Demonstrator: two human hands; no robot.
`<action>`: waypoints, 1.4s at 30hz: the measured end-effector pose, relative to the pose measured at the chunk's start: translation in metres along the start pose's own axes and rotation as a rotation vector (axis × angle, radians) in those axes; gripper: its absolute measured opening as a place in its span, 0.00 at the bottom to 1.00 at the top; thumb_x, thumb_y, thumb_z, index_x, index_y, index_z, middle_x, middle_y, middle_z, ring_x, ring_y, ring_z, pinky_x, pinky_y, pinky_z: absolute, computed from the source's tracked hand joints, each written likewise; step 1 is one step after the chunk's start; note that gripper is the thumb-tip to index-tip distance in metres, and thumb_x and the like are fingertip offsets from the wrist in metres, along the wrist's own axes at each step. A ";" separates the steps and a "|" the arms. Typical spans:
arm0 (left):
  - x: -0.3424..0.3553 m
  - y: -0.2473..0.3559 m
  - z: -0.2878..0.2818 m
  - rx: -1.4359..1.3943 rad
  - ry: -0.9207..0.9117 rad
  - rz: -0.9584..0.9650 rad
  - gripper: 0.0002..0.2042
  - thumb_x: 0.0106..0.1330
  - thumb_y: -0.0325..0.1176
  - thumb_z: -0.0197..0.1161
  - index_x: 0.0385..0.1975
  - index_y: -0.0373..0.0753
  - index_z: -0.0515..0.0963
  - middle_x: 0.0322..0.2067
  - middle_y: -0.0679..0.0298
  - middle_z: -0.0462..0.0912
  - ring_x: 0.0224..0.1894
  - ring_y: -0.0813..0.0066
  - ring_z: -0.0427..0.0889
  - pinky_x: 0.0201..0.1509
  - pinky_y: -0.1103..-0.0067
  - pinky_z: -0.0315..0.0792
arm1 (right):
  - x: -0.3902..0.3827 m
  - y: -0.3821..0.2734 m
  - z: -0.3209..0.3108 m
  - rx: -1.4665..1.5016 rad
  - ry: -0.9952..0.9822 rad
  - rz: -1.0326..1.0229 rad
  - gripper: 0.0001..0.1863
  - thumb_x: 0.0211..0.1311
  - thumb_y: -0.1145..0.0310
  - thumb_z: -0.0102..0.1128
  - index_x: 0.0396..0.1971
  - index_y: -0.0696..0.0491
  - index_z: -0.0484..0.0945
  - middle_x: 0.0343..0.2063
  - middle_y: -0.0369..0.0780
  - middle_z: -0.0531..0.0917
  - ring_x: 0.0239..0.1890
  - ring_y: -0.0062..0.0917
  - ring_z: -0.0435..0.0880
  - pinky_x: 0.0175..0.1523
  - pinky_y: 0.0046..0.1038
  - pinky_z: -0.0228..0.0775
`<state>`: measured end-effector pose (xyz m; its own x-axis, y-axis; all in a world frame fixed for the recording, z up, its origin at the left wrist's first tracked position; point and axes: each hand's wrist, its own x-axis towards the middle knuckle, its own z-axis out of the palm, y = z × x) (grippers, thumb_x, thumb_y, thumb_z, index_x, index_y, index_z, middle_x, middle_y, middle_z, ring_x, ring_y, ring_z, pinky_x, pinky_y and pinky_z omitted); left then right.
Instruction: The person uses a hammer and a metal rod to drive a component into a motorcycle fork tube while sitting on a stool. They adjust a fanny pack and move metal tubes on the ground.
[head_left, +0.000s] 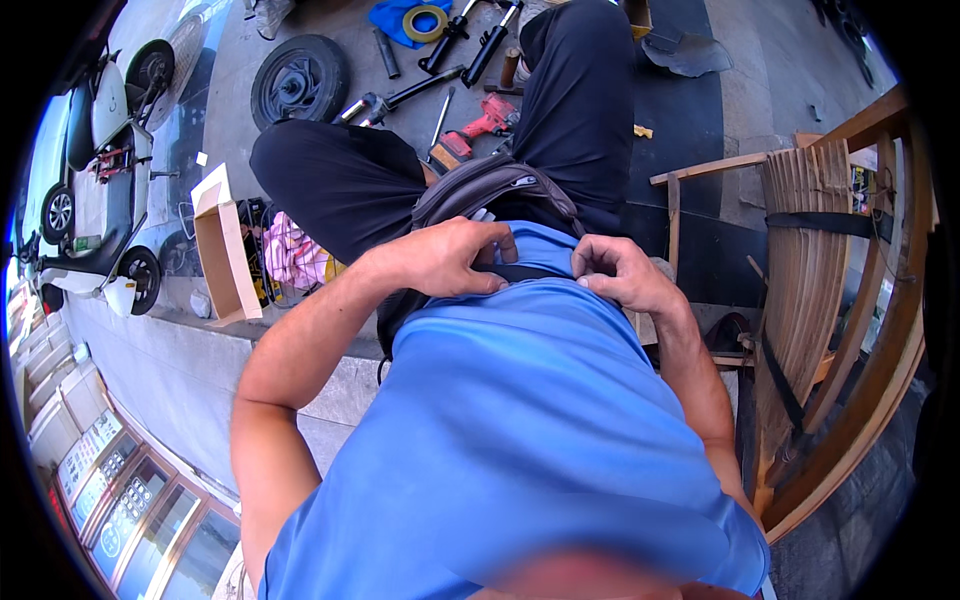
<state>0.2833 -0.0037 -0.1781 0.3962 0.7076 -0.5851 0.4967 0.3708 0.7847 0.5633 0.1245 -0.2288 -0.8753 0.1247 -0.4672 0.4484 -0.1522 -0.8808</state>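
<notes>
At my waist, a black strap (530, 272) crosses the blue shirt (530, 380) just below its bunched hem. My left hand (450, 258) is curled at the strap's left part, its thumb lying along it and its fingers bent toward the waist bag. On the other side, my right hand (630, 275) is closed, thumb and forefinger pinched together at the strap's right end. What lies inside that pinch is mostly hidden. A dark grey zippered waist bag (500, 192) rests on my lap, right beyond both hands.
A red cordless power tool (488, 117), a wheel with tyre (300, 82), shock absorbers (490, 45) and a roll of tape (425, 23) lie on the ground ahead. A cardboard box (224, 245) stands left. At right is a wooden chair (800, 290); scooters (110, 190) stand far left.
</notes>
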 end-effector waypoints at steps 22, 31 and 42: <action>-0.013 -0.015 0.010 -0.886 0.088 0.117 0.12 0.69 0.20 0.58 0.51 0.35 0.72 0.44 0.63 0.77 0.20 0.88 0.72 0.20 0.86 0.66 | 0.062 -0.075 0.018 -0.123 -0.217 0.117 0.16 0.73 0.67 0.59 0.54 0.60 0.81 0.46 0.42 0.86 0.50 0.26 0.82 0.60 0.33 0.71; -0.061 -0.062 0.044 -1.156 0.383 0.064 0.15 0.67 0.19 0.61 0.52 0.37 0.72 0.44 0.63 0.77 0.21 0.87 0.72 0.21 0.87 0.67 | 0.124 -0.097 0.039 -0.459 -0.378 -0.075 0.09 0.70 0.69 0.63 0.41 0.59 0.83 0.31 0.42 0.85 0.36 0.27 0.82 0.46 0.32 0.74; -0.007 -0.029 0.006 -0.344 0.246 -0.019 0.15 0.71 0.37 0.67 0.49 0.35 0.80 0.39 0.60 0.84 0.43 0.73 0.81 0.50 0.70 0.77 | -0.007 -0.007 -0.043 0.088 0.200 0.445 0.08 0.65 0.71 0.61 0.35 0.60 0.84 0.25 0.40 0.86 0.24 0.24 0.87 0.30 0.25 0.81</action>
<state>0.2709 -0.0229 -0.1979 0.1729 0.8057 -0.5666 0.1987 0.5349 0.8212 0.5744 0.1669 -0.2227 -0.5466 0.2133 -0.8098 0.7464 -0.3143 -0.5866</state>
